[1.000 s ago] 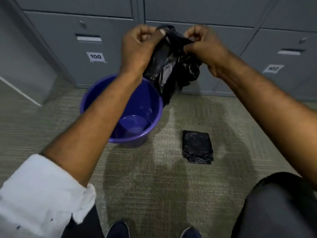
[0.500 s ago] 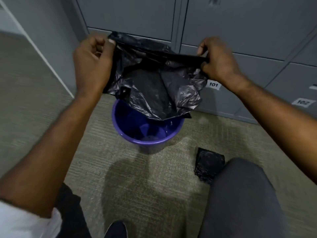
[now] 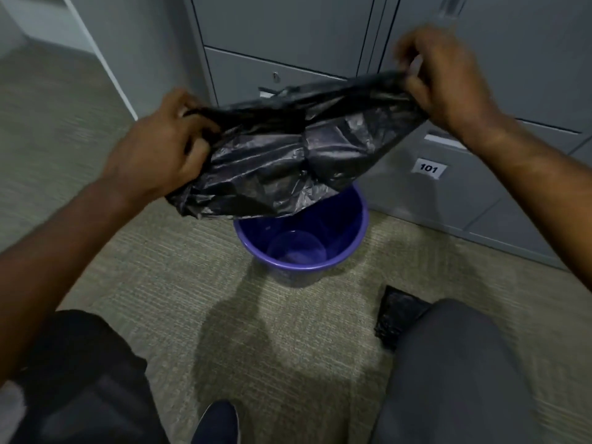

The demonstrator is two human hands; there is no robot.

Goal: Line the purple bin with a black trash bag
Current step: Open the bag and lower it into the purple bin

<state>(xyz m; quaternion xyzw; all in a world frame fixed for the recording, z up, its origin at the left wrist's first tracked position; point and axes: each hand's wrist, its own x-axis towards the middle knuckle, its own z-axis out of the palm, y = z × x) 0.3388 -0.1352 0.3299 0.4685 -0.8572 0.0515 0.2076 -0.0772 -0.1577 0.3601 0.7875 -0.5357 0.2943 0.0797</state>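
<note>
A crumpled black trash bag (image 3: pixel 294 155) hangs stretched between both hands, above the far side of the purple bin (image 3: pixel 320 267). My left hand (image 3: pixel 160 149) grips the bag's left edge, lower down. My right hand (image 3: pixel 448 78) pinches its right edge, higher up. The bin stands upright on the carpet with nothing inside; its smooth bottom shows. The bag's lower folds hide the bin's far rim and hang just over it.
Grey lockers (image 3: pixel 288 33) stand right behind the bin, one labelled 101 (image 3: pixel 428 168). A folded stack of black bags (image 3: pixel 397 315) lies on the carpet at the right, partly behind my right knee (image 3: pixel 455 363). My shoe (image 3: pixel 216 423) is at the bottom.
My hands have drawn further apart, stretching the bag wider. The left hand has dropped and the right has risen. The view has shifted, so the bin now sits lower and nearer the centre.
</note>
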